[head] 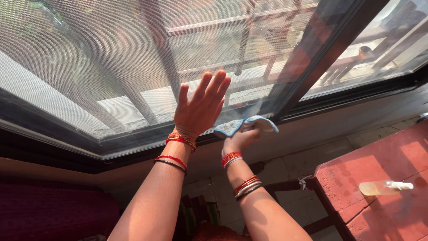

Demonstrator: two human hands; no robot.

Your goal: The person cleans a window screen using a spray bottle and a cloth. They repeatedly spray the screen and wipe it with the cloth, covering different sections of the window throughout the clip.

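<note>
My left hand (200,107) lies flat, fingers spread, against the mesh screen (89,58) of a sliding window. My right hand (240,139) grips a blue-edged cloth (246,125) and presses it on the lower part of the screen beside the dark vertical window frame (312,58). Both forearms wear red and silver bangles.
A red table (379,165) stands at the lower right with a clear spray bottle (384,187) lying on it. A dark red seat (49,209) is at the lower left. Metal window bars (249,27) run outside the screen. Pale floor tiles (285,165) lie below.
</note>
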